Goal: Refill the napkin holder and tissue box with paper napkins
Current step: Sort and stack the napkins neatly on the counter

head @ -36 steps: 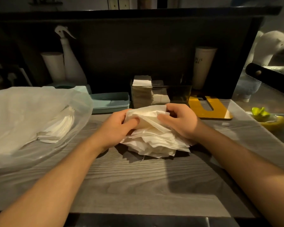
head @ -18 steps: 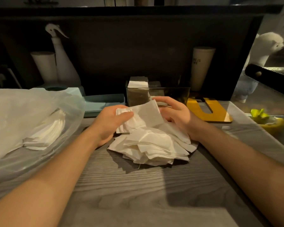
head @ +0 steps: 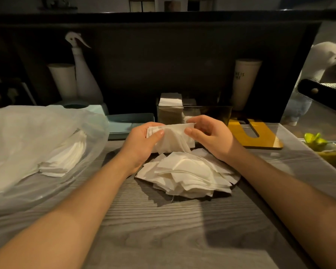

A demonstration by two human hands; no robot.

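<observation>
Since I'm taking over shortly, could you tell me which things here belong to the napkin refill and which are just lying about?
Job:
held napkins
loose napkin pile
clear napkin holder
bagged napkins

Lying about:
spray bottle
yellow board
white tumbler

The grey wooden table (head: pixel 163 230) carries a loose pile of white napkins (head: pixel 186 175) in its middle. On its left side lies a clear plastic bag (head: pixel 27 136) with a stack of napkins inside, and behind it a flat teal tray (head: pixel 128 123). At the back stands a clear napkin holder (head: pixel 208 113), with a yellow board (head: pixel 256 136) just beside it on the right.
</observation>
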